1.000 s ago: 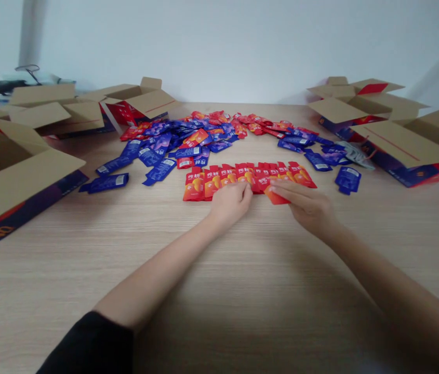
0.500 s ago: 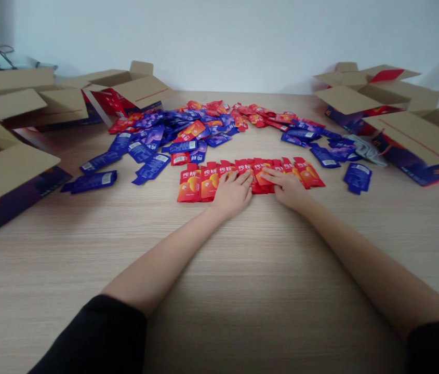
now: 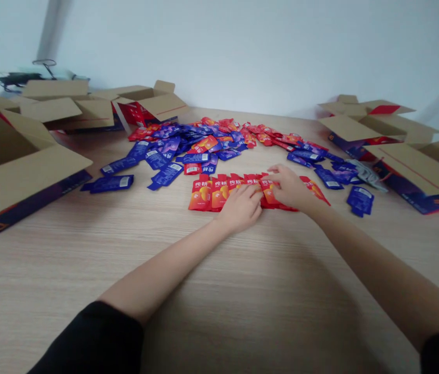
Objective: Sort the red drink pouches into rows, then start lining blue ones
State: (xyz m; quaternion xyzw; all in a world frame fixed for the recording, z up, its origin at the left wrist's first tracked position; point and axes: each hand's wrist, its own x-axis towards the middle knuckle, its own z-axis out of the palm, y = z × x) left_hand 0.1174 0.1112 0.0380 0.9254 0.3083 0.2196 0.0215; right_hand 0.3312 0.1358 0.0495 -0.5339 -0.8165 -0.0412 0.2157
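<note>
A row of several red pouches with orange fruit pictures lies side by side on the wooden table, overlapping in places. My left hand rests on the middle of the row, palm down with its fingers stretched out. Just right of it, my right hand is over the right part of the row, fingers apart and slightly bent, hiding some pouches. Whether its fingertips touch a pouch I cannot tell. The rightmost red pouch lies slanted beyond my right hand.
Behind the row, a loose heap of blue pouches and red pouches curves across the table. Open cardboard boxes stand at left and right. A whitish cloth-like bundle lies against the right box.
The camera view has shifted, so everything sits lower and the left side shows more. My right hand has lifted from lying flat on the pouches, its fingers now more bent. My left hand stays on the row.
</note>
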